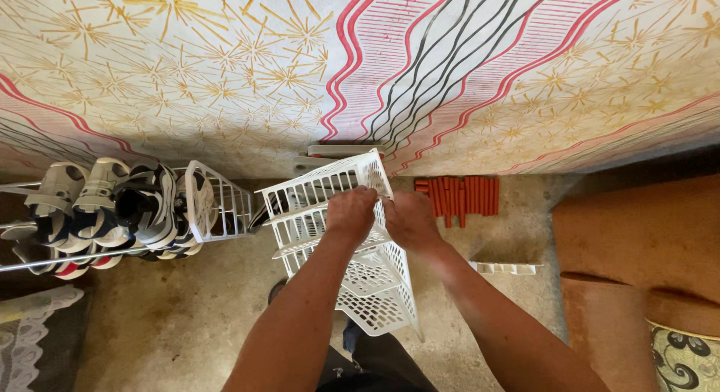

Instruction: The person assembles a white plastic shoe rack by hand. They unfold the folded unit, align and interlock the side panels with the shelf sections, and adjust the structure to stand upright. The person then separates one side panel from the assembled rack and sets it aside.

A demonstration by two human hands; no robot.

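Observation:
A white plastic lattice rack [375,287] with several tiers stands on the concrete floor in front of me. My left hand [351,214] grips the edge of the top white basket panel [322,184], which is tilted. My right hand [409,219] is closed on the same upper part, right beside the left hand. Both forearms reach down from the bottom of the view.
A patterned cloth [360,69] hangs behind the rack. A bundle of red rods [461,197] lies on the floor at the right, a small white plastic piece [506,268] nearer. A shoe rack with sneakers [97,212] and a white basket [217,201] stands left. Orange cushions [637,242] are right.

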